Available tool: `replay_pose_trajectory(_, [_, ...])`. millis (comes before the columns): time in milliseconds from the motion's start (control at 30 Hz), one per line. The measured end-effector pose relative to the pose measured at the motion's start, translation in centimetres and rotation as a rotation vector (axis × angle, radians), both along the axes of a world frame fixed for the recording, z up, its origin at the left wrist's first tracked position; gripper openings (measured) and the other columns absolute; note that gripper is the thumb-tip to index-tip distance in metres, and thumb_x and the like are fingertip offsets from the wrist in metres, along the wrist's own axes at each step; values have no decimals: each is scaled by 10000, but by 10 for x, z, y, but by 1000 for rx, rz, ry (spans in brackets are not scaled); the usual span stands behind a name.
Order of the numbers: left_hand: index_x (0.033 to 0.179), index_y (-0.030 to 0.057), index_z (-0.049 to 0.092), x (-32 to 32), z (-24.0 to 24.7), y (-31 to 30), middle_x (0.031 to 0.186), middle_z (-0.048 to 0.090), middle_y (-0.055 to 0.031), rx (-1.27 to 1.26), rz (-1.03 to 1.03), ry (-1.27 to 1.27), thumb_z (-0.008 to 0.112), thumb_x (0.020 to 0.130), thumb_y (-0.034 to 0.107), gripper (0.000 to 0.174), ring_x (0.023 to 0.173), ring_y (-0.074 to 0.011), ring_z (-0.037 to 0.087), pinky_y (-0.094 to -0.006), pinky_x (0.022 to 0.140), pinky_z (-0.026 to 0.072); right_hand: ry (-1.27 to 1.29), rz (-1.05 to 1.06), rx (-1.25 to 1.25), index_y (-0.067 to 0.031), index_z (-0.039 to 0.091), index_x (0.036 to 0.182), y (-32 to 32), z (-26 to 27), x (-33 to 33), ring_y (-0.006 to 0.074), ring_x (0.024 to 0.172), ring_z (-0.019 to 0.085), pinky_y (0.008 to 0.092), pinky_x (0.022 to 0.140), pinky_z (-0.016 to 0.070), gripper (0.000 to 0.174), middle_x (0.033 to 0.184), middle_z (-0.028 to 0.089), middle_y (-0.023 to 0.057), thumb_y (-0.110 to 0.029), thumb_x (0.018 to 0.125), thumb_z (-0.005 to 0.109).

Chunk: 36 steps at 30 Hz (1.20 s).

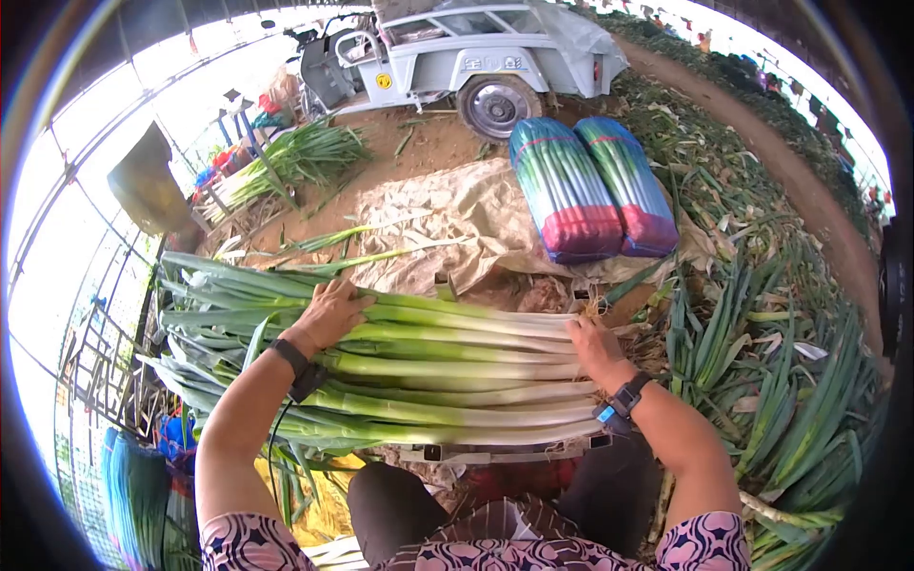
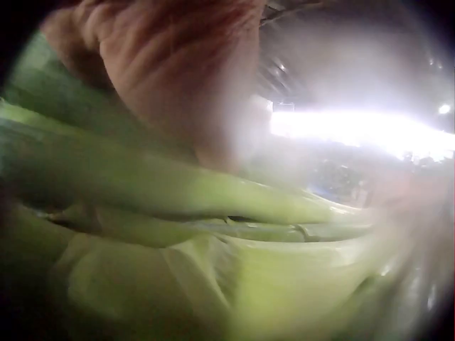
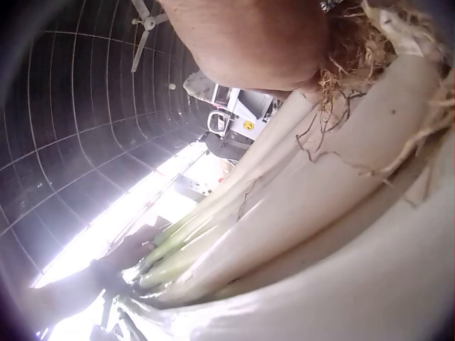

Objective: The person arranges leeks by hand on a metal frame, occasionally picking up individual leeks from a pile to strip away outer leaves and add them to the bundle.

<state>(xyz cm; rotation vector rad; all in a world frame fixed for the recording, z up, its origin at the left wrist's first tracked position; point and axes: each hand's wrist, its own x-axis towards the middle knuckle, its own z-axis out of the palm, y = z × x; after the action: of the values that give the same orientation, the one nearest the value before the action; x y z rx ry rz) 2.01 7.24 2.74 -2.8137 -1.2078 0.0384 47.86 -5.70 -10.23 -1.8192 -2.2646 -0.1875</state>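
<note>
A wide layer of long leeks [image 1: 457,366] lies across a low stand in front of my knees, green leaves to the left and white root ends to the right. My left hand [image 1: 328,314] grips the far stalks where leaf turns to stem; in the left wrist view its palm [image 2: 185,71] is over the pale green stalks [image 2: 213,195]. At the root end my right hand [image 1: 598,350] holds the far white stems. The right wrist view has that hand [image 3: 249,42] beside the brown roots [image 3: 355,53], its fingertips hidden.
Two wrapped leek bundles [image 1: 571,195] lie on a beige sheet [image 1: 447,214] beyond the stand. A grey three-wheeled truck [image 1: 495,67] is parked behind. Loose leeks [image 1: 762,381] are heaped at right, more [image 1: 286,162] at far left. A blue-wrapped bundle [image 1: 133,495] stands lower left.
</note>
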Motion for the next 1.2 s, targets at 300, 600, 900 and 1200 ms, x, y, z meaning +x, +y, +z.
replay_pose_trajectory(300, [1246,208,627,-10,-31,22,1125,516,-106,93,-83,-79,597,885,277,369,1141,-319,467,-488,1020,351,47,54,-51,-34,616,921,17,-31,20,344,882,627,431,748,525,122,910,606,194,-46,847,520])
replay_pose_trajectory(600, [1258,93,599,-70,48,-123,1206,571,-156,24,-131,-498,628,890,201,384,1150,-326,531,-430,1000,403,-149,111,-98,16,597,1126,29,-34,59,394,954,610,467,813,497,271,1074,604,234,-16,912,434])
replay_pose_trajectory(900, [962,-57,663,-314,-251,-471,920,670,-272,-67,1872,-689,640,875,385,451,903,-405,654,-460,784,502,-113,108,-113,58,511,1242,36,-41,98,406,1256,454,424,1063,363,384,1348,480,238,52,862,455])
replay_pose_trajectory(1200, [1323,-111,359,-274,-479,-506,1244,558,-266,114,2511,-1495,808,708,479,963,1080,-386,612,-435,921,491,-144,-3,-161,41,440,1338,23,-20,75,402,1302,405,438,1092,317,514,1365,458,246,97,831,499])
